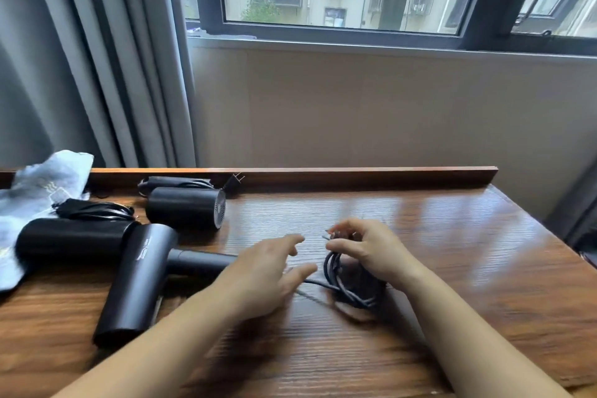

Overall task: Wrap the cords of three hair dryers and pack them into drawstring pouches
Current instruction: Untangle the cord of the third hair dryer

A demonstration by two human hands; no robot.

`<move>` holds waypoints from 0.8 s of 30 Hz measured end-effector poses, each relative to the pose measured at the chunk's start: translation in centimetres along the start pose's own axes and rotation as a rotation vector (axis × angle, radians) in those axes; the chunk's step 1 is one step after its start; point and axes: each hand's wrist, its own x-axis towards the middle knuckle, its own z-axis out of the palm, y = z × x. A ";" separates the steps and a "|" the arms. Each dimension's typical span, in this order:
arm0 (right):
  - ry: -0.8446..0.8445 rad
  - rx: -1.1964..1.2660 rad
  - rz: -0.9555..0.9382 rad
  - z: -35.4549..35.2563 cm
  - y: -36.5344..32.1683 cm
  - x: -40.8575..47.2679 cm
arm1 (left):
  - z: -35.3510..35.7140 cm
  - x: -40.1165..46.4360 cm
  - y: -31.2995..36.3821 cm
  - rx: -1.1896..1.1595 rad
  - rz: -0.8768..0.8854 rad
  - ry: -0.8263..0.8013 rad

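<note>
Three black hair dryers lie on the left half of the wooden table. The nearest dryer lies with its handle pointing right towards my hands. A second dryer is to its left, and a third stands farther back, its cord and plug against the back ledge. My right hand grips a coiled black cord that belongs to the nearest dryer, the plug prongs sticking out by the fingers. My left hand hovers with relaxed fingers just left of the coil, holding nothing.
Light grey drawstring pouches are heaped at the table's far left, with a bundled black cord beside them. A raised wooden ledge runs along the back. Grey curtains hang behind on the left, and a window is above.
</note>
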 end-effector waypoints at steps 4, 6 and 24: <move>0.136 0.265 -0.143 -0.6 -0.6 2.0 | 1.1 2.6 0.6 -0.099 -0.072 -0.003; 0.184 0.369 -0.222 -0.7 -1.0 2.8 | 1.5 3.9 0.8 -0.187 -0.113 0.022; -0.057 0.529 -0.178 -1.2 1.1 4.0 | 3.4 7.2 1.3 -0.963 -0.098 0.277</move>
